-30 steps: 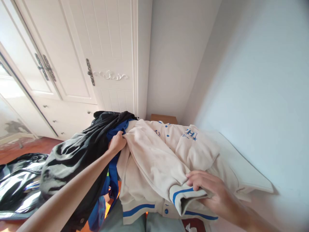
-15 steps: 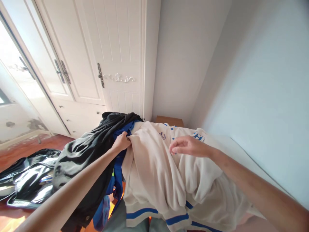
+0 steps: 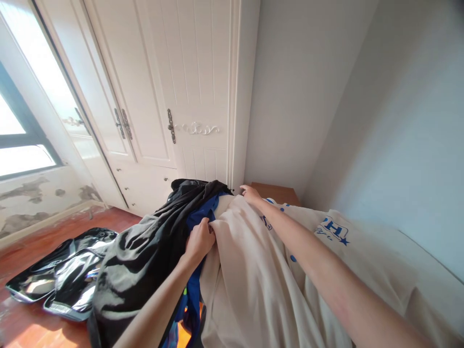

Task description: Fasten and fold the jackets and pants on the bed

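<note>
A cream jacket (image 3: 250, 261) with blue lettering and blue buttons lies spread out in front of me. My left hand (image 3: 201, 238) pinches its left edge, beside a blue garment (image 3: 197, 216). At the far edge of the jacket is my right hand (image 3: 250, 193), its fingers bent and close together near the collar end; what they hold, if anything, is too small to make out. Dark clothes (image 3: 145, 246) are heaped to the left of the jacket, against the blue garment.
White wardrobe doors (image 3: 203, 63) with metal handles stand behind the clothes. A brown box (image 3: 275, 193) sits beyond the jacket by the wall. On the red floor (image 3: 119, 218) at the left lies an open black bag (image 3: 68, 275). A window (image 3: 25, 140) is at far left.
My right hand has moved from above the middle of the jacket to its far edge. My left hand keeps its pinch on the jacket. The camera view has shifted left.
</note>
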{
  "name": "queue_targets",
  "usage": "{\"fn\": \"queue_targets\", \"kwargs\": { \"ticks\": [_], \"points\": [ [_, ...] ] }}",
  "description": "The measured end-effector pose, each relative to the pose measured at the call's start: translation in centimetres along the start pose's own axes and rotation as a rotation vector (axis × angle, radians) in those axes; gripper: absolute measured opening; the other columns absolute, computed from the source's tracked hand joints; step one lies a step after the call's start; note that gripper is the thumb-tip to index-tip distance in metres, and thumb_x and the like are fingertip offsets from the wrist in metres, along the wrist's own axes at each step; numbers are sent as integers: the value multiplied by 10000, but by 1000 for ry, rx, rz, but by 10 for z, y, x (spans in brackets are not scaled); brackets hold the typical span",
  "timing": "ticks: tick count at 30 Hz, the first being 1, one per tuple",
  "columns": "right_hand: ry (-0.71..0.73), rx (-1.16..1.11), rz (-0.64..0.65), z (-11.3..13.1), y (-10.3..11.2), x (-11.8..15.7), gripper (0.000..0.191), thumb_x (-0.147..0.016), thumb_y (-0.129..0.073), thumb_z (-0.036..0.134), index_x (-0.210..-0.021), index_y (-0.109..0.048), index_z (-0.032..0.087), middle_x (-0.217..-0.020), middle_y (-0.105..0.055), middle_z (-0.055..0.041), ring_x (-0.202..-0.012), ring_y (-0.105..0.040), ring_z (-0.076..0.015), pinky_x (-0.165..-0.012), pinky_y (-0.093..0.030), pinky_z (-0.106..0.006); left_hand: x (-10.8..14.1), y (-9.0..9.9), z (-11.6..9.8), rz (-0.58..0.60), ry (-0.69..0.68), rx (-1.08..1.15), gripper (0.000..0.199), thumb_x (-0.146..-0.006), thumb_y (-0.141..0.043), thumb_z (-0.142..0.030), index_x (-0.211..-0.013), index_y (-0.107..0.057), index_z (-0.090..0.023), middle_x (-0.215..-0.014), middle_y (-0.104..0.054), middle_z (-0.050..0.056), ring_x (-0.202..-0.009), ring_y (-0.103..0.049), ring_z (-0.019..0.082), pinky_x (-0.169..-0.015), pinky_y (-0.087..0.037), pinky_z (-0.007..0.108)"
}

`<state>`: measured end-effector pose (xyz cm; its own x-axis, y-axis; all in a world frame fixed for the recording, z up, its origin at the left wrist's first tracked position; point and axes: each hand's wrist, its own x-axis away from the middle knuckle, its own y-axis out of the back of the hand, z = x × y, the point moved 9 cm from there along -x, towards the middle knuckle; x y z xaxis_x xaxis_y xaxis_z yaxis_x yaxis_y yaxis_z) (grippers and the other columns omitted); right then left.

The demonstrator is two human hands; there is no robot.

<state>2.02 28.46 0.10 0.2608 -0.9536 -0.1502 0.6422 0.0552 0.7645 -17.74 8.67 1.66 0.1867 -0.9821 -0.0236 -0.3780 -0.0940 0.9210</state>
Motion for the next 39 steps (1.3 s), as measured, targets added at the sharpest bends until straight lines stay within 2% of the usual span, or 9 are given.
{"fn": "queue_targets", "kwargs": {
  "ticks": [2,7,10,16,23,27,31,36,39],
  "points": [
    [101,19,64,2,-10,-15,469,-783,-570,56,-1197,-707,227,-1220,-689,-96,-1150,-614,-256,-974,-460,-319,6,0,0,-26,13,35,423,-905,-485,-194,-1318,-561,-143,-1112,-729,163,-1079,-682,317,-835,-498,346],
    [267,7,176,-3,-29,-35,336,-715,-597,55,-895,-806,248,-1070,-760,-25,-1048,-667,-215,-932,-472,-253,18,2,6,-125,72,153,416,-933,-462,-178,-1336,-546,-122,-1143,-717,171,-1102,-670,321,-857,-502,367],
    [222,-11,102,-21,-30,-42,339,-760,-543,85,-905,-810,234,-1012,-778,-36,-970,-695,-221,-898,-491,-287,22,0,11,-171,84,211,408,-929,-450,-140,-1321,-558,-102,-1145,-718,181,-1072,-684,303,-848,-511,354],
    [97,-80,-43,-55,-34,-45,332,-776,-535,102,-912,-806,237,-999,-784,-40,-992,-699,-220,-896,-505,-299,25,-3,24,-207,160,337,406,-897,-476,-126,-1283,-597,-88,-1063,-746,169,-1009,-708,290,-850,-522,347],
    [62,-181,-106,-53,-33,-39,300,-730,-573,101,-843,-805,255,-908,-788,-36,-927,-714,-231,-905,-526,-340,28,0,22,-304,112,473,365,-857,-464,-190,-1146,-685,-157,-1117,-737,133,-1048,-686,297,-910,-502,384],
    [95,-282,-193,-37,-18,-26,435,-749,-461,68,-1019,-774,204,-1021,-775,-54,-971,-712,-200,-927,-542,-342,28,-7,32,-326,174,698,415,-822,-534,-344,-1160,-653,-134,-1030,-740,139,-939,-696,298,-835,-525,382],
    [216,-343,-244,2,-3,4,469,-816,-404,77,-1126,-730,211,-1182,-728,-44,-1133,-653,-182,-1055,-476,-373,21,-10,34,-286,199,791,419,-799,-474,-405,-1027,-703,-137,-1049,-740,141,-1004,-672,318,-886,-498,402],
    [531,-369,-26,81,-21,53,321,-906,-571,265,-1201,-697,245,-1255,-693,-56,-1215,-605,-211,-1108,-423,-404,13,-8,32,-238,173,836,492,-756,-523,-510,-977,-715,-115,-1044,-739,151,-1003,-658,326,-908,-479,408],
    [586,-355,111,96,-38,70,389,-940,-566,376,-1289,-644,225,-1309,-661,-91,-1242,-588,-234,-1095,-428,-429,18,-5,33,-275,150,840,507,-734,-572,-503,-1027,-697,-107,-935,-735,120,-872,-672,280,-813,-506,370]
  ]
}}
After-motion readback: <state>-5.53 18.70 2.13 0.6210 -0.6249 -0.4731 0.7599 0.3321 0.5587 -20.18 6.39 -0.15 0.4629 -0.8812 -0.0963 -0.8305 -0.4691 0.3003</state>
